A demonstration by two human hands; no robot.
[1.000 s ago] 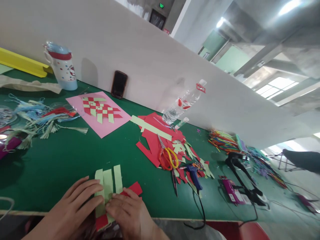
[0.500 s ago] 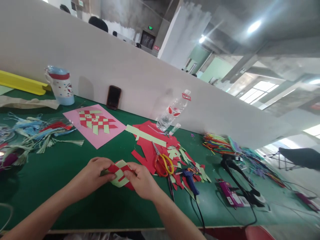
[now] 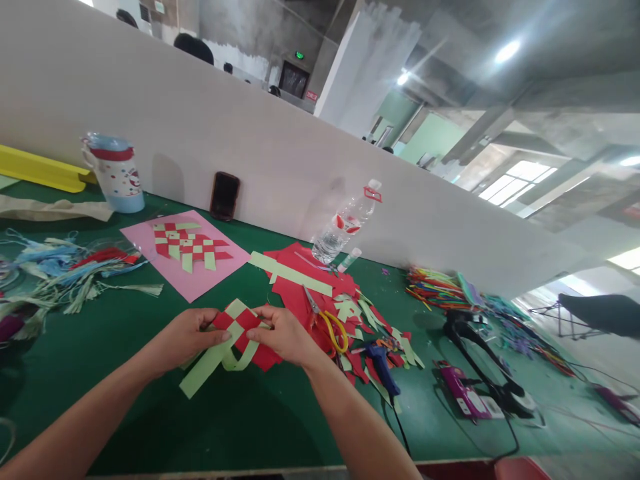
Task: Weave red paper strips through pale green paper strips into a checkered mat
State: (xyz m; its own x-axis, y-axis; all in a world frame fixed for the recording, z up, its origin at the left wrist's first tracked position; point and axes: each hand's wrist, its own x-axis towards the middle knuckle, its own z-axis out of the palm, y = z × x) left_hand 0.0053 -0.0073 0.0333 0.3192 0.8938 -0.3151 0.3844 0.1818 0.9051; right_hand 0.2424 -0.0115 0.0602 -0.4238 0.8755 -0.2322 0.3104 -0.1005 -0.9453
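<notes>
Both hands at work, lower centre of the frame. The left hand point(image 3: 193, 333) pinches the left edge of a red-and-green woven piece point(image 3: 237, 321) between thumb and fingers; the right hand point(image 3: 283, 335) pinches its right edge likewise, and the piece is held tilted above the green table point(image 3: 150, 413).

Left to right: tassels point(image 3: 45, 267) lie at the left edge. At left of centre, a pink sheet point(image 3: 191, 290) bears checked paper work point(image 3: 187, 243) with trimmed-looking strip ends, judged the more advanced. In the held piece the upper squares form a check, so the weave appears established there. Below, the strips are loose: a long green strip point(image 3: 200, 373) slants down left, a second green strip point(image 3: 241, 363) bends in a loop, and red ends point(image 3: 269, 359) project at lower right. These parts seem unfinished; the underside is hidden. Right of centre lie red paper point(image 3: 285, 293), scissors point(image 3: 336, 330) among offcuts point(image 3: 350, 308), and a blue glue gun point(image 3: 383, 370), none being touched.
</notes>
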